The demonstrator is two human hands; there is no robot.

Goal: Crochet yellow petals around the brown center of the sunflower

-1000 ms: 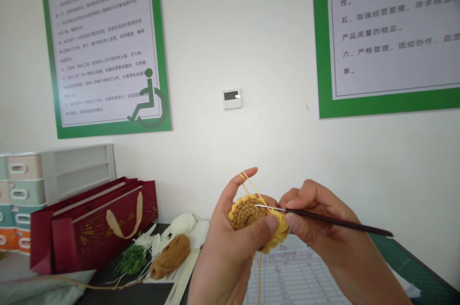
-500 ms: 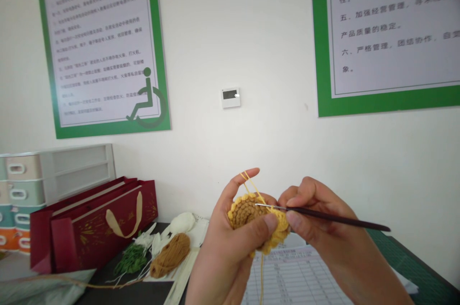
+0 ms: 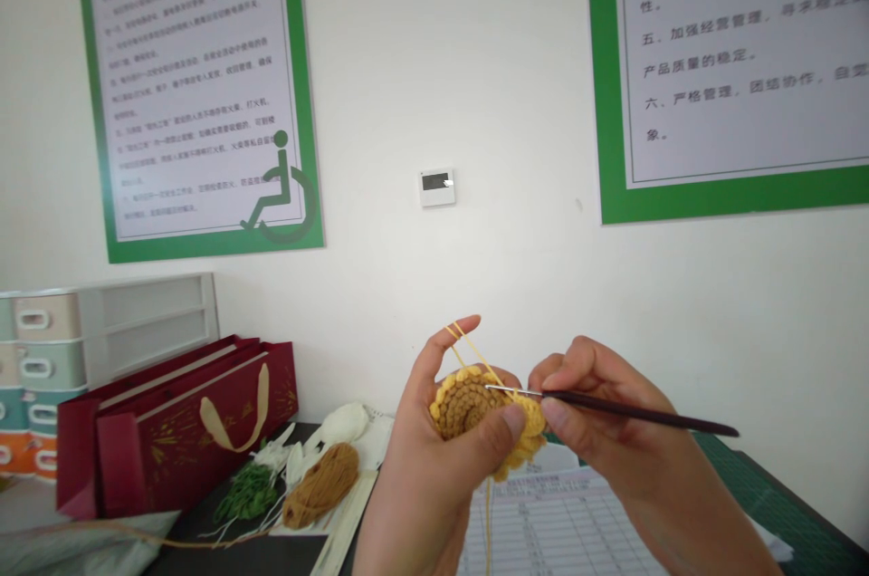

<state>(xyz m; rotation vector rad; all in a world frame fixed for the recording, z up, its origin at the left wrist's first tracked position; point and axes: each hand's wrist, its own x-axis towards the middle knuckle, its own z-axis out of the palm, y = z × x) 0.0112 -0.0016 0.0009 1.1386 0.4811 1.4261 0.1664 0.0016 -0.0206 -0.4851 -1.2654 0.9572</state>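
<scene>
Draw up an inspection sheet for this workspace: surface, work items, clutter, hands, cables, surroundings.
Surface: dark tabletop; green mat at right; printed sheet below the hands.
Work items: brown-and-yellow crochet piece; dark-handled hook, its metal tip over the piece.
Clutter: brown yarn, green yarn and red bags, at left.
Hands: left hand holds the piece, yellow yarn over a raised finger; right hand grips the hook.
Cables: nothing seen.
Surroundings: white wall with green-bordered posters and a small panel; drawers at left.

The hook [image 3: 611,406] is shiny metal towards its tip, with a smooth handle [image 3: 652,414]; the crochet [image 3: 463,408] is bumpy, matt yarn.
</scene>
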